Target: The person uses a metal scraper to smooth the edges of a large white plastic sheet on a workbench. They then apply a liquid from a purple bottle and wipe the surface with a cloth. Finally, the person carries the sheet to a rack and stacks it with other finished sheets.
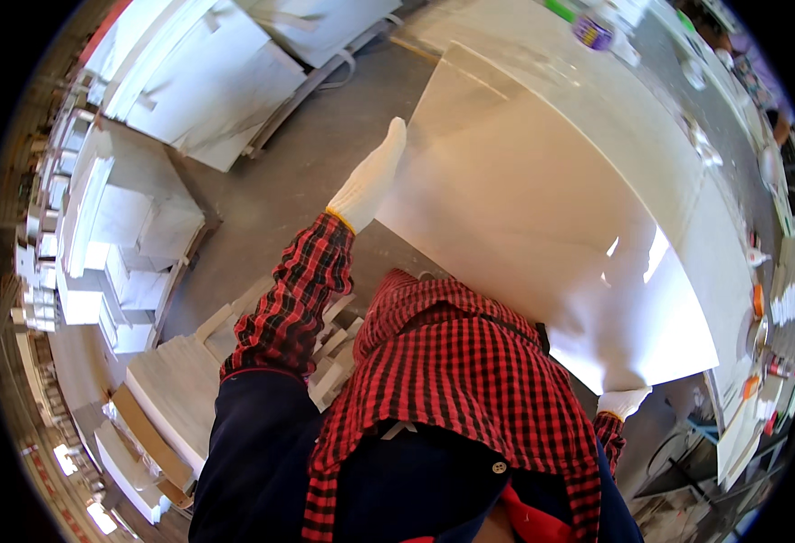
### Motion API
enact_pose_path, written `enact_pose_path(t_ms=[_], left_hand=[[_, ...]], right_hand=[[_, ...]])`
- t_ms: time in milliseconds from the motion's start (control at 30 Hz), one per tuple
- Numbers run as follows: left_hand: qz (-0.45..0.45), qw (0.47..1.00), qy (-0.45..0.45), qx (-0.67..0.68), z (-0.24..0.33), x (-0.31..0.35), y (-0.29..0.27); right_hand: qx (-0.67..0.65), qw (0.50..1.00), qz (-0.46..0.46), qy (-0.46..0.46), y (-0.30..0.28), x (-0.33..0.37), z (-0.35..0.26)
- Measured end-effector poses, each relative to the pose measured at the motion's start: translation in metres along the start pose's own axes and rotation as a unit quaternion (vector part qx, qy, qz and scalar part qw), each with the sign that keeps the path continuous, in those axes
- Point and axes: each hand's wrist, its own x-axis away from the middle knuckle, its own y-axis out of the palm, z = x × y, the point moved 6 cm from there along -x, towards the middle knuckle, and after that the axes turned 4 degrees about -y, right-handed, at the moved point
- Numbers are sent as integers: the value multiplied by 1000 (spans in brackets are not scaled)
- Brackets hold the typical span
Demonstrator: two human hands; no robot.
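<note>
A large, glossy white slab (524,208) lies tilted across the bench in front of me, light glaring off its near right part. My left hand (370,179), in a white knit glove with a yellow cuff edge, grips the slab's left edge; its fingers are partly hidden behind that edge. Down at the near right corner, my right hand (624,402), also white-gloved, holds the lower edge, with its fingertips out of sight under the slab. Red-and-black checked sleeves cover both forearms.
The pale worktable (687,195) runs beyond the slab. A purple-labelled bottle (594,29) stands at its far side, with orange-handled tools (758,300) at the right. Stacked marbled slabs (225,86) stand on a pallet at far left, more stacks (135,226) nearer. Offcuts (330,348) lie beside me.
</note>
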Motion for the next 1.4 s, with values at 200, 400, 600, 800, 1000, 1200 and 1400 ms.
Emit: enact_pose_path(t_ms=[200, 400, 600, 800, 1000, 1200, 1400], left_hand=[[-52, 996, 16, 66, -27, 33, -48], [61, 967, 8, 245, -83, 25, -72], [92, 935, 51, 338, -62, -2, -99], [135, 956, -13, 259, 20, -28, -107], [182, 901, 68, 389, 23, -104, -131], [153, 871, 113, 452, 51, -146, -176], [236, 844, 134, 462, 56, -190, -268]], right_hand=[[93, 988, -46, -116, -4, -21, -2], [-110, 994, -20, -4, 51, 35, -58], [-144, 987, 42, 52, 88, 35, -35], [-217, 973, 20, 71, 149, 14, -17], [277, 938, -86, -189, 190, 25, -75], [811, 390, -230, -371, 284, 137, -139], [741, 332, -213, -543, 378, 222, -210]])
